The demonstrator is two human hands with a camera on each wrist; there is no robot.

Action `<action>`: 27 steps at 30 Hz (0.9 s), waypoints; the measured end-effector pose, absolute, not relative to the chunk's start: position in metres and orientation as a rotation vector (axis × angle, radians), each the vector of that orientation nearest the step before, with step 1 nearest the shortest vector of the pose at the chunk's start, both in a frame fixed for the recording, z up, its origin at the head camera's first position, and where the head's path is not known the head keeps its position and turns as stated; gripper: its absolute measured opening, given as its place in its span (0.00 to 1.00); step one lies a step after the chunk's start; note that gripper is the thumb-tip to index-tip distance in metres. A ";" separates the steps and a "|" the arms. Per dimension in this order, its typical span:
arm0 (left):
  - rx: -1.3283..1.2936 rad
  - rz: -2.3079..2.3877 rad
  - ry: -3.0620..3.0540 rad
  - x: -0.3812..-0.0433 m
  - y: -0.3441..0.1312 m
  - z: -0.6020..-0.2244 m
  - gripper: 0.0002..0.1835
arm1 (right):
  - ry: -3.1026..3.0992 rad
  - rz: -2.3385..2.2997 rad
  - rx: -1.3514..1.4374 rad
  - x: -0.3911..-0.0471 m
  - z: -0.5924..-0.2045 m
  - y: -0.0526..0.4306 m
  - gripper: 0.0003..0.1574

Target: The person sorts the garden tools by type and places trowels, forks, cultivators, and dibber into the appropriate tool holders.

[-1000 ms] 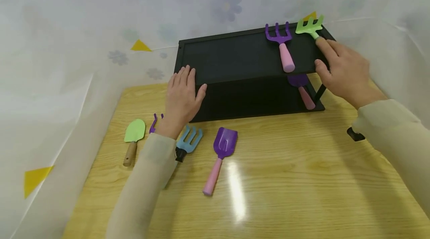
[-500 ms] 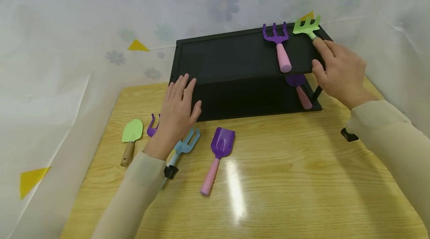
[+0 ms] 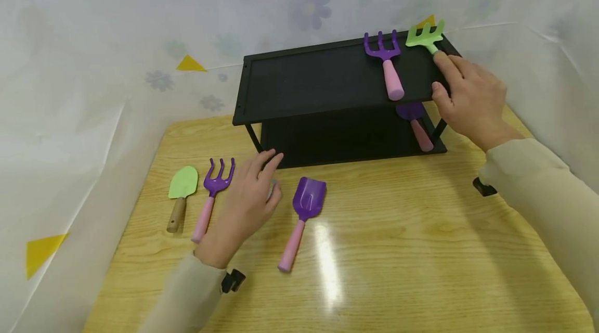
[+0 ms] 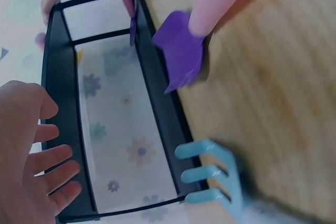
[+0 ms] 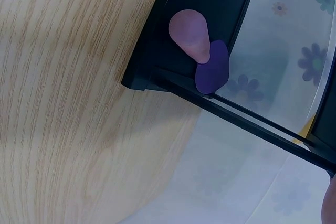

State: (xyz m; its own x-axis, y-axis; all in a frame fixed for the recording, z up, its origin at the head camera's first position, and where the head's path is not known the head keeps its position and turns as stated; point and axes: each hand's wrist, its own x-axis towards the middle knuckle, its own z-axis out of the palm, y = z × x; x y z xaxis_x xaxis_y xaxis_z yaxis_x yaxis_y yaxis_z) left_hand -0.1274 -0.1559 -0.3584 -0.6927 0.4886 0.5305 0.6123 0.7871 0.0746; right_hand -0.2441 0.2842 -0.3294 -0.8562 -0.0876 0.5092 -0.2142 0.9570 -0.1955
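- Three tools lie on the table point(image 3: 398, 239) either side of the left hand point(image 3: 250, 197), centre-left of the head view: purple shovel point(image 3: 309, 200), purple fork point(image 3: 216, 185), green trowel point(image 3: 183, 183).
- That hand hovers over the blue fork point(image 4: 234, 187), fingers loosely spread, holding nothing.
- Black rack point(image 3: 304, 83), upper centre, carries the pink-handled fork point(image 3: 392, 78).
- Right hand point(image 3: 474, 101), upper right, covers the handle of the green rake point(image 3: 425, 40); whether it grips, I cannot tell.

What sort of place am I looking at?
Probably a makeshift indoor tabletop setup: a wood-grain table, a flower-printed sheet hanging behind it, and a black two-tier rack bearing small garden tools.
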 end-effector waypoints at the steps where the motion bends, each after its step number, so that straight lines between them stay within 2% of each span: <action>1: -0.836 -0.334 -2.499 -0.124 -0.155 -0.361 0.27 | -2.591 0.336 0.214 -0.244 -0.329 0.284 0.35; 9: -0.820 -0.314 -2.761 -0.095 -0.147 -0.382 0.28 | -2.650 0.340 0.193 -0.242 -0.328 0.282 0.35; 20: -0.706 -0.223 -3.285 -0.073 -0.139 -0.404 0.39 | -2.648 0.336 0.194 -0.241 -0.327 0.276 0.35; 27: -0.756 -0.300 -3.190 -0.070 -0.138 -0.414 0.34 | -2.643 0.344 0.189 -0.240 -0.327 0.277 0.35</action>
State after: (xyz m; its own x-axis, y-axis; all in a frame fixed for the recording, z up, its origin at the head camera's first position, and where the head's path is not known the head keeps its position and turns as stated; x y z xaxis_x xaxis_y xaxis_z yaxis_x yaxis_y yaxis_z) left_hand -0.0696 -0.1380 -0.4140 -0.8840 0.4560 -0.1031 0.4288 0.8787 0.2097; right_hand -0.2398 0.2773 -0.3274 -0.8821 -0.0742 0.4651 -0.1907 0.9592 -0.2088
